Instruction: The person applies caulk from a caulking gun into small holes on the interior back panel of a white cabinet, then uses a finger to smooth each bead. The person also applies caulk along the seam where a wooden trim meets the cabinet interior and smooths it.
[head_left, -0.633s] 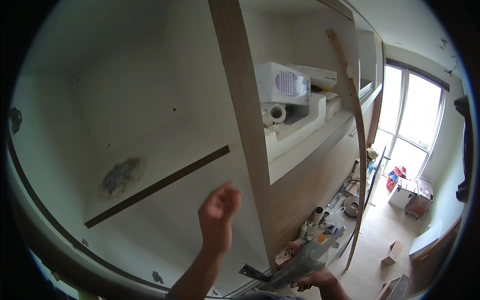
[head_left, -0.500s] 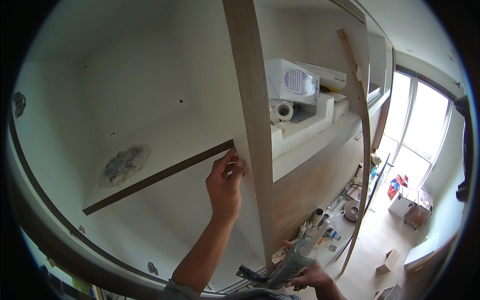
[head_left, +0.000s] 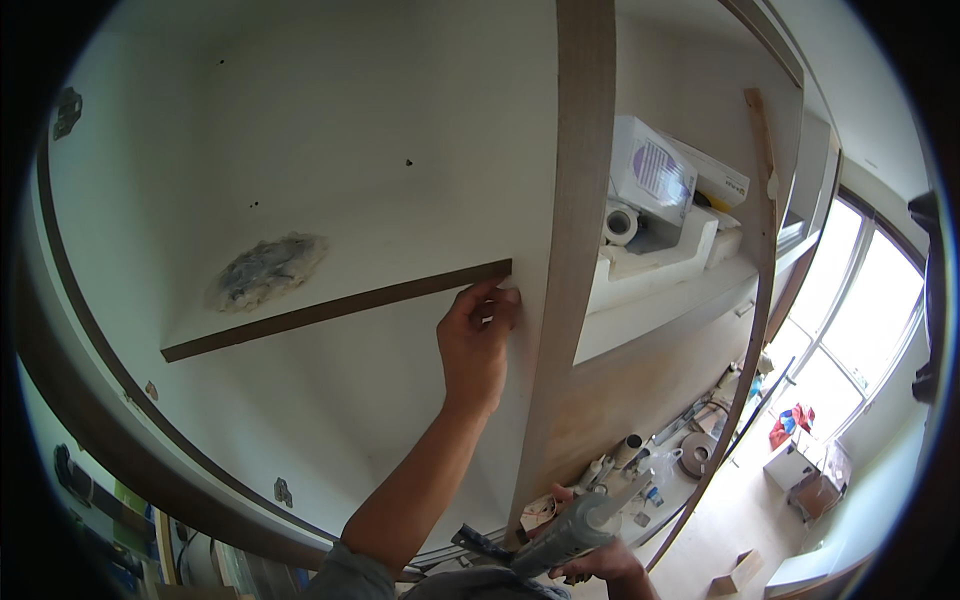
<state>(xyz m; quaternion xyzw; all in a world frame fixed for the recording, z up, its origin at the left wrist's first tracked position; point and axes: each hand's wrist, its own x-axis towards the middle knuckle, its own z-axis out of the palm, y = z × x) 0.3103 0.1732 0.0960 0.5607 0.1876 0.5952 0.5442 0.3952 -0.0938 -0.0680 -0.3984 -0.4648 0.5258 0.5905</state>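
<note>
My left hand [head_left: 478,335] is raised into the white cabinet, just under the right end of a shelf [head_left: 340,312] with a dark brown front edge. Its fingers are curled, with the fingertips against the side panel close to the shelf's underside, and I see nothing held in them. Low in the view, my right hand [head_left: 600,562] is wrapped round a caulking gun [head_left: 560,535] loaded with a grey sealant cartridge. The pale nozzle [head_left: 630,490] slants up to the right. A clear plastic bag of small parts [head_left: 268,272] lies on the shelf.
A brown upright [head_left: 585,150] divides this cabinet from an open compartment with white boxes [head_left: 655,165], a roll [head_left: 621,224] and white foam. A wooden strip [head_left: 765,250] stands farther right. Below, a counter carries tubes, a tape roll [head_left: 697,454] and tools. Hinges [head_left: 283,491] line the cabinet's front.
The view has shifted, so the cabinet sits farther right and the shelf looks less steep. My left hand stays at the shelf's right end, and my right hand keeps hold of the caulking gun.
</note>
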